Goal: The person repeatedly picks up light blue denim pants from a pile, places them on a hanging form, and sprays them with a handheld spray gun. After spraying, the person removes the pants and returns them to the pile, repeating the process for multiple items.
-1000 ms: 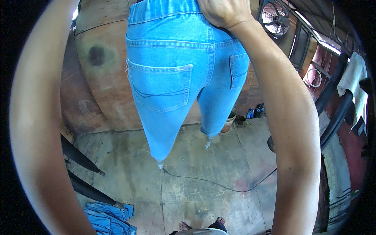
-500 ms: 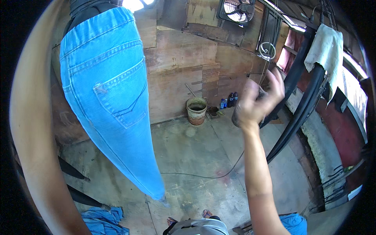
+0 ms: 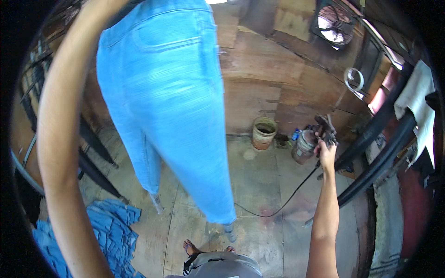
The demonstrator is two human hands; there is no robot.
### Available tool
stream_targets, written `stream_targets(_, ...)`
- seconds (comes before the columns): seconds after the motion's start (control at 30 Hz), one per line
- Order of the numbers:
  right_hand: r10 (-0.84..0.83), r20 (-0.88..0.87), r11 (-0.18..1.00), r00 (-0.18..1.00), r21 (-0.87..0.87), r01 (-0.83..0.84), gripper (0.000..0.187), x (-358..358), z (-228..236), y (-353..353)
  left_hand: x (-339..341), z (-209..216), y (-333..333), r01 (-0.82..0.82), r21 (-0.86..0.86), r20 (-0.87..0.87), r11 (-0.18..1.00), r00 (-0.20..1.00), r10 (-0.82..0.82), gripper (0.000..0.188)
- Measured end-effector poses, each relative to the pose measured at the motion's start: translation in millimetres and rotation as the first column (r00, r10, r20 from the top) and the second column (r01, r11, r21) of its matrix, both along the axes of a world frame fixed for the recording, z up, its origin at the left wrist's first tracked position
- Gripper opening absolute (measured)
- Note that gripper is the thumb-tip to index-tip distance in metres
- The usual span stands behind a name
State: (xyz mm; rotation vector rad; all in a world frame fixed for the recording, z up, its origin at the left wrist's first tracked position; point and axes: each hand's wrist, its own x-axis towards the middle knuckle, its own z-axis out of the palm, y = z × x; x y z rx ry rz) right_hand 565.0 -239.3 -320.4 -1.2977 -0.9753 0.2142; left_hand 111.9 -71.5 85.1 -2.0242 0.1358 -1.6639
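Head view: the right fingers [image 3: 320, 146] curl around a dark gun-like tool [image 3: 326, 130].

Blue jeans [image 3: 171, 102] block centre-left; open air lies to their right; dark hose [image 3: 266, 216] below.

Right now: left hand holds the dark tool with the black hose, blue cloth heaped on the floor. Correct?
Wrong side: in the head view it's the right hand that holds the dark tool with the black hose. Blue cloth heaped on the floor checks out.
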Motion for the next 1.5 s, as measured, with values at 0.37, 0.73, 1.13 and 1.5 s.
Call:
stream_targets(0.37, -0.12, -0.125, 0.991, 0.985, -0.068, 0.112, 0.057, -112, 93, -30, -80, -76, 11, -0.613, -0.214, -0.357, 0.76, 0.774, 0.523, 0.039)
stream_targets(0.73, -0.143, 0.127, 0.852, 0.982, -0.488, 0.187, 0.034, -243, -26, -68, -4, -94, 78, -0.673, -0.084, -0.198, 0.734, 0.734, 0.65, 0.022)
stream_targets(1.13, 0.083, 0.043, 0.996, 0.996, 0.039, -0.084, 0.048, -366, 73, -17, -8, -91, 77, -0.748, -0.124, -0.373, 0.652, 0.644, 0.668, 0.046)
stream_targets(1.5, 0.08, -0.024, 0.958, 0.997, -0.276, -0.083, 0.039, -367, 63, -19, -61, -88, 63, -0.528, -0.083, -0.192, 0.845, 0.841, 0.506, 0.025)
